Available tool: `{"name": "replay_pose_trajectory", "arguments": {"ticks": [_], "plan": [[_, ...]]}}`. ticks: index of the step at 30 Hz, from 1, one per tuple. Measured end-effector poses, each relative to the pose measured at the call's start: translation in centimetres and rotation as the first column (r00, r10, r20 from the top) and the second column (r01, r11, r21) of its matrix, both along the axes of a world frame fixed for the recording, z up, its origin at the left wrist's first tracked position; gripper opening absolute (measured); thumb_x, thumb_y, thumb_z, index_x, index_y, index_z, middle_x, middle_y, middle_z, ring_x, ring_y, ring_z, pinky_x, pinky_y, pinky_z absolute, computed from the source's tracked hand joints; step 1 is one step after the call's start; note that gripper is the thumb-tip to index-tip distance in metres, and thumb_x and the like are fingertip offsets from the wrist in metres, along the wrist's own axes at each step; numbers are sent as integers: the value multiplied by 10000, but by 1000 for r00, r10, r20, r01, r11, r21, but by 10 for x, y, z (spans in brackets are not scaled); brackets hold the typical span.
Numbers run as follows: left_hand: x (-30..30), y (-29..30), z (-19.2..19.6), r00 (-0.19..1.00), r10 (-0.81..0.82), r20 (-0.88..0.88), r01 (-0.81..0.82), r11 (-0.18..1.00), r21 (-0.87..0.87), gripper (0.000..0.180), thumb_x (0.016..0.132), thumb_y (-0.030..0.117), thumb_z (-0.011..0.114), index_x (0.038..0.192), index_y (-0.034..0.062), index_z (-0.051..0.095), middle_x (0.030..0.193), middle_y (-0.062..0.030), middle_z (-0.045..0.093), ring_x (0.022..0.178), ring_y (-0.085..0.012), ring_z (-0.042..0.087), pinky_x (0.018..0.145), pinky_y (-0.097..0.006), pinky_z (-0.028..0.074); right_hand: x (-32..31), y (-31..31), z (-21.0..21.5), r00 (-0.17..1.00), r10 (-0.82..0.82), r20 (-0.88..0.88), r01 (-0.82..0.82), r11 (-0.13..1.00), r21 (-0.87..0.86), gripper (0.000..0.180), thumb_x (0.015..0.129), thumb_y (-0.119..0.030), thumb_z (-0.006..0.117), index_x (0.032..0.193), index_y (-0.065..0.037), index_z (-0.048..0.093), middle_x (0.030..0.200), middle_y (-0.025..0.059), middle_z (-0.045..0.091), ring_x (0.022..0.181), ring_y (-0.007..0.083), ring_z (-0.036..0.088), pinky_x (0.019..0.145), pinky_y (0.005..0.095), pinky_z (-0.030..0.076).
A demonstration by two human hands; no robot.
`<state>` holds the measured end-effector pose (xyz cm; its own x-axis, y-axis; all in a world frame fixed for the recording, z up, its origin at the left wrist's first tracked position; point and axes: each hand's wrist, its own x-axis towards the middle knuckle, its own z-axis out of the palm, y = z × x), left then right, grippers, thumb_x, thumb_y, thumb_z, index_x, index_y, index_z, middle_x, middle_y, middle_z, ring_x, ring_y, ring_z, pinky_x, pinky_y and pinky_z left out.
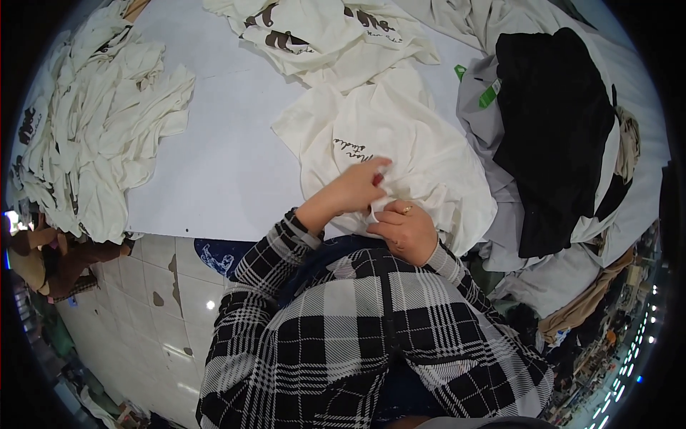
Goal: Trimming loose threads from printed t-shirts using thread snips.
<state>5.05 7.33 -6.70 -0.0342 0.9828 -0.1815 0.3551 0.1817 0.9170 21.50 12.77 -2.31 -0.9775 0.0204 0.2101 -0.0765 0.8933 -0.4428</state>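
A cream-white printed garment point(400, 121) lies crumpled on the table in front of me, its near edge gathered up close to my body. My left hand point(350, 187) is closed over it, index finger stretched forward beside the dark script print. A small dark-red thing point(378, 178) shows between its fingers, too hidden to name. Just to the right and nearer to me, my right hand point(409, 234), with a ring on one finger, pinches the garment's near edge. The two hands almost meet at a small fold of cloth.
A heap of cream-white garments point(107, 107) lies at the left table edge. More printed cream garments point(321, 36) lie at the far side. On the right are black cloth point(554, 143), grey cloth point(480, 114) and green tags point(490, 94). Another person point(71, 261) is at the far left.
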Motion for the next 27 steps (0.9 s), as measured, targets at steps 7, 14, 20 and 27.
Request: {"name": "replay_pose_trajectory", "arguments": {"ticks": [7, 14, 20, 27], "plan": [[-22, -10, 24, 179, 503, 845, -624, 722, -297, 391, 829, -6, 514, 1205, 39, 417, 927, -84, 555, 773, -170, 583, 667, -287, 507, 7, -15, -26, 972, 235, -13, -220, 889, -401, 227, 714, -124, 579, 934, -86, 623, 1074, 106, 544, 888, 264, 537, 737, 354, 452], [-13, -7, 34, -177, 425, 888, -655, 622, -429, 328, 890, 60, 473, 1214, 77, 427, 1007, -75, 582, 942, -191, 574, 800, -334, 495, 13, -28, -24, 981, -28, 191, 168, 605, -779, 205, 816, -235, 637, 878, -40, 642, 893, 91, 611, 783, 200, 583, 725, 270, 457], [-3, -9, 54, -261, 354, 898, -574, 691, -439, 316, 893, 75, 471, 1202, 99, 409, 1090, -83, 537, 973, -209, 558, 823, -357, 477, -13, -14, -27, 960, 52, 274, 233, -686, -689, 370, 925, -305, 454, 1197, -56, 480, 1107, 79, 576, 996, 240, 563, 864, 353, 443], [-14, -12, 32, -290, 382, 878, -689, 553, -468, 318, 889, 77, 473, 1196, 64, 390, 1084, -109, 533, 975, -225, 558, 775, -348, 495, -17, 32, 9, 868, -440, 231, -218, -754, -619, 403, 934, -272, 416, 1199, 32, 417, 1169, 174, 523, 1087, 274, 512, 959, 432, 395]]}}
